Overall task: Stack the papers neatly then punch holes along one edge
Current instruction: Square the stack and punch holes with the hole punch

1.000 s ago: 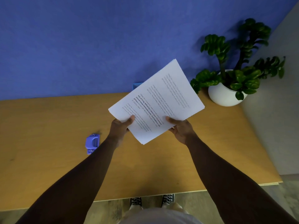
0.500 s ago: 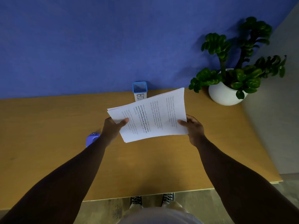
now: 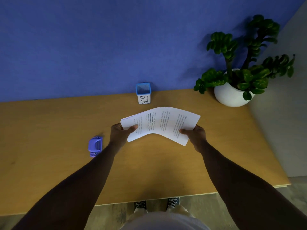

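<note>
Two hands (image 3: pixel 120 134) (image 3: pixel 196 136), papers (image 3: pixel 160 124) arched between each grip

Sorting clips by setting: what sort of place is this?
Likely an office desk: a wooden table against a blue wall, with printed papers, a hole punch and a potted plant.

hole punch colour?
Purple-blue hole punch, clearest in the head view, left of the left hand.
</note>
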### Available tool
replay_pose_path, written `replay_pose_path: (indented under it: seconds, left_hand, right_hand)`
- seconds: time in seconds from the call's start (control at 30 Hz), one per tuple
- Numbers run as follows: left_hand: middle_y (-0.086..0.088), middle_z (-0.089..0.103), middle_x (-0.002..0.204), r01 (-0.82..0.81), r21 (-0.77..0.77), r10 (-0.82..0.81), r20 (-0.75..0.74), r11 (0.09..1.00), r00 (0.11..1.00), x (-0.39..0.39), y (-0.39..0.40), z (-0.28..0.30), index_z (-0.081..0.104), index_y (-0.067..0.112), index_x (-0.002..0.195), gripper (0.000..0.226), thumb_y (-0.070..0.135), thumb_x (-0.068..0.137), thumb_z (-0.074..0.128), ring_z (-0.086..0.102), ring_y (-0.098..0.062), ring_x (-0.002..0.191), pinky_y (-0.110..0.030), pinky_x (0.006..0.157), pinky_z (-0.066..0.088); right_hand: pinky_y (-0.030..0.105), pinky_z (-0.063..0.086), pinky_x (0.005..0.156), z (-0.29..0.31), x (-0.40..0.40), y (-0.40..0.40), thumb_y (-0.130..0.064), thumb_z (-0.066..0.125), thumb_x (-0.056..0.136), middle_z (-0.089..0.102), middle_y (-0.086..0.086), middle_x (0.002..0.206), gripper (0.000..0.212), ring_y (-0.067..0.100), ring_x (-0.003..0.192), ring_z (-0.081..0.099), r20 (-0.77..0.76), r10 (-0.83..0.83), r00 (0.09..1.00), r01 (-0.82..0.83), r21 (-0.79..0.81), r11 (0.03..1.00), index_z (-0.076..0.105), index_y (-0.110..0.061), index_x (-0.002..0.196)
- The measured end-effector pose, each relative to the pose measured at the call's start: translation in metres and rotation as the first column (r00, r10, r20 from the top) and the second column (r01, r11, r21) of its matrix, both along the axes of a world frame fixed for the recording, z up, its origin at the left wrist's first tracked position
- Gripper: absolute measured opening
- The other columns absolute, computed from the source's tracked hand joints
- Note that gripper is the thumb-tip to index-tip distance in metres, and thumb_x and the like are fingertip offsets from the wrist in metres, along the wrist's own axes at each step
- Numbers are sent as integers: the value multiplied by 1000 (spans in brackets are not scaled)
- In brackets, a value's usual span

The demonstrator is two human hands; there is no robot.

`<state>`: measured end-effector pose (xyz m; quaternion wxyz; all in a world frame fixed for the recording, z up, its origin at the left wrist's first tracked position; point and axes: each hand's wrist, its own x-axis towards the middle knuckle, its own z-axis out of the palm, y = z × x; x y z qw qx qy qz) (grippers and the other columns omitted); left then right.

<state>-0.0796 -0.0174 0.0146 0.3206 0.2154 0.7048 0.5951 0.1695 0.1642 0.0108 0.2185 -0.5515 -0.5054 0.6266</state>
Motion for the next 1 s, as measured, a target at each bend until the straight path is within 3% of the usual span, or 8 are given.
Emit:
replay_pose_path:
  seconds: [0.1, 0.27, 0.37, 0.47, 0.73, 1.0]
  left_hand:
    - [6, 79, 95, -12, -20, 12, 18, 1000, 1000, 5, -2, -5, 78, 26, 91, 21, 12, 76, 84, 76, -13, 87, -26, 71, 61]
    - [12, 78, 89, -14, -76, 16, 25, 997, 1000, 8, -4, -7, 76, 23, 94, 22, 12, 76, 85, 75, -8, 83, -21, 65, 59]
    - [15, 76, 82, 1, -149, 2, 22, 989, 1000, 9, -6, -8, 71, 24, 87, 28, 11, 70, 88, 72, 2, 76, -13, 57, 54]
    - [13, 72, 88, -8, -219, 10, 8, 976, 1000, 7, -5, -9, 69, 24, 88, 28, 14, 71, 88, 70, -2, 79, -16, 60, 54]
    - [19, 76, 79, -20, -172, 20, -3, 985, 1000, 2, -3, -6, 72, 24, 84, 20, 18, 73, 87, 72, 3, 75, -12, 57, 54]
    - [7, 70, 93, 26, -282, -31, -15, 959, 999, 3, -7, -17, 65, 24, 93, 32, 14, 73, 87, 66, -8, 86, -19, 67, 53]
  right_hand:
    - [23, 54, 60, 2, 0, -2, 1, 80, 72, 73, -4, 92, 29, 16, 82, 69, 27, 6, 1000, -6, 9, 1000, 69, -23, 86]
    - [16, 51, 49, 2, 2, -6, -1, 81, 71, 72, -8, 85, 29, 13, 77, 68, 57, 25, 998, -26, 8, 1000, 68, -23, 84]
    - [22, 52, 53, 2, 1, -8, -1, 82, 70, 71, -2, 87, 29, 16, 79, 67, 86, 18, 996, -17, -12, 1000, 67, -21, 84]
    - [25, 54, 58, 3, 0, -7, -2, 82, 72, 71, 0, 90, 27, 19, 82, 68, 88, 13, 996, -13, -2, 1000, 67, -20, 86]
    - [22, 54, 58, 11, -3, -2, -3, 81, 74, 71, -1, 93, 29, 17, 84, 67, 29, 18, 999, -20, 58, 998, 66, -23, 88]
    - [20, 49, 55, 0, 3, -7, -6, 80, 75, 66, -3, 89, 30, 20, 82, 64, 147, 52, 988, -66, 88, 994, 64, -20, 95]
